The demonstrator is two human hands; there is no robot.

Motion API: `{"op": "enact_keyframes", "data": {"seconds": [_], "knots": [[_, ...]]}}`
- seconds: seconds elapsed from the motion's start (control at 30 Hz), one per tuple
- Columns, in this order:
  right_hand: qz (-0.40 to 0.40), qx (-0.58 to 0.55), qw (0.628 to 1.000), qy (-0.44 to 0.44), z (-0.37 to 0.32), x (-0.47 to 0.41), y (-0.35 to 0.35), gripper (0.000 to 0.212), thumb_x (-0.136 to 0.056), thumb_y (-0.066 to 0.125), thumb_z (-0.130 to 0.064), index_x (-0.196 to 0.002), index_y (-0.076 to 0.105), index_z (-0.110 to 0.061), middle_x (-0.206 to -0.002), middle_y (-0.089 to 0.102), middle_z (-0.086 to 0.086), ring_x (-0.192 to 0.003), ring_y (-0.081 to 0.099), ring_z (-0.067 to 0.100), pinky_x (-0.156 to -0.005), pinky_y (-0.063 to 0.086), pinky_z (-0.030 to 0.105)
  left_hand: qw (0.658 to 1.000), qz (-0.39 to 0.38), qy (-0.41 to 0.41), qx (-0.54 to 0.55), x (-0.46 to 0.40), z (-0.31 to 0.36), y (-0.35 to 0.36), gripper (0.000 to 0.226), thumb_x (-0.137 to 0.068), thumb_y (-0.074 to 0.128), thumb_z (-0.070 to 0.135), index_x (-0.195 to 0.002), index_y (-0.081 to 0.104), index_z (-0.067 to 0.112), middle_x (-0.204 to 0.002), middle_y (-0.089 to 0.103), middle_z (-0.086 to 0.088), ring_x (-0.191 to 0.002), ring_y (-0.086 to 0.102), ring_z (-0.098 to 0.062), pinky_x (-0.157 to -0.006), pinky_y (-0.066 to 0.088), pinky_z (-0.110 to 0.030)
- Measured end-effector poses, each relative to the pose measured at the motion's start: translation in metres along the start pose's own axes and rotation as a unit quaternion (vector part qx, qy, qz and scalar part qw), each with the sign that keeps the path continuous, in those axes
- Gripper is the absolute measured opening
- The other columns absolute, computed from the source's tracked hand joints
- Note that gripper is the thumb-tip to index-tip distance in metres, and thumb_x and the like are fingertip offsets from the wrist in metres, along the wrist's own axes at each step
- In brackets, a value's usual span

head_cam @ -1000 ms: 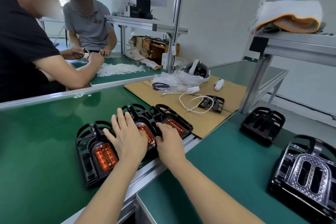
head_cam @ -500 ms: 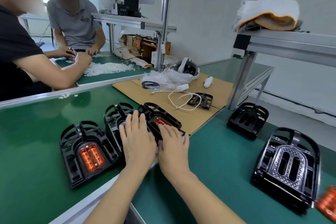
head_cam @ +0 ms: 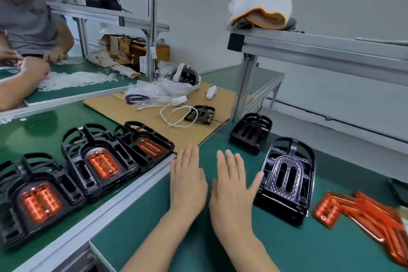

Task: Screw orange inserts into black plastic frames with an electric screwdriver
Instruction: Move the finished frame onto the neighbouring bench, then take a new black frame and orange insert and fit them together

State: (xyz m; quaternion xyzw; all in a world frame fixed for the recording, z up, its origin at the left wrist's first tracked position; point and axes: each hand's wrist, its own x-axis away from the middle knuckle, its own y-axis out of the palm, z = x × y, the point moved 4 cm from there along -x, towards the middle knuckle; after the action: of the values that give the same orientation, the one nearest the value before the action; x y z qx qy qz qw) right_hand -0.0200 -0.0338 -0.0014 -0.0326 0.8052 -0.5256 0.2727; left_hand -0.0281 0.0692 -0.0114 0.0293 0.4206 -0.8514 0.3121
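Both hands are hovering empty between the finished frames and the next frame.

The left hand and right hand are holding their fingers straight and gripping nothing over the green surface. Three black frames with orange inserts are lying in a row at 9 o'clock, probably set aside as done. A frame with a silver insert is lying at 3 o'clock just beside the right thumb, and loose orange inserts are waiting further at 4 o'clock, blurred. No screwdriver is showing.
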Motion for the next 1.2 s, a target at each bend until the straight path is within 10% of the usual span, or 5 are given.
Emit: {"op": "enact_keyframes", "data": {"seconds": [0.47,1.0,1.2], "knots": [[0.010,0.024,0.967,0.252,0.131,0.022,-0.051,0.067,-0.103,0.033,-0.031,-0.153,-0.010,-0.018,-0.162,-0.010,-0.004,-0.148,-0.011,0.013,-0.114,-0.010,0.055,0.978,-0.151,0.019,0.142,0.022,0.106,0.085,0.057,-0.101,0.032,0.021,-0.152,0.006,0.017,-0.160,0.006,0.004,-0.146,0.001,-0.010,-0.119,-0.001,-0.038],[0.024,-0.117,0.975,0.187,0.144,0.031,-0.067,0.063,-0.103,0.033,-0.027,-0.154,-0.004,-0.018,-0.162,-0.001,-0.007,-0.147,-0.008,0.007,-0.116,-0.017,0.039,0.969,-0.122,-0.023,0.211,0.031,0.126,0.082,0.052,-0.100,0.036,0.024,-0.150,0.020,0.024,-0.159,0.011,0.011,-0.145,0.006,-0.007,-0.118,-0.004,-0.042],[0.106,-0.376,0.906,0.162,0.161,0.059,-0.101,0.062,-0.098,0.050,-0.010,-0.151,0.023,-0.025,-0.156,0.025,-0.015,-0.143,0.019,-0.004,-0.119,0.015,0.024,0.940,-0.068,0.014,0.334,0.058,0.146,0.079,0.046,-0.098,0.044,0.014,-0.142,0.039,0.022,-0.140,0.041,0.011,-0.124,0.034,-0.003,-0.101,0.025,-0.022]]}}
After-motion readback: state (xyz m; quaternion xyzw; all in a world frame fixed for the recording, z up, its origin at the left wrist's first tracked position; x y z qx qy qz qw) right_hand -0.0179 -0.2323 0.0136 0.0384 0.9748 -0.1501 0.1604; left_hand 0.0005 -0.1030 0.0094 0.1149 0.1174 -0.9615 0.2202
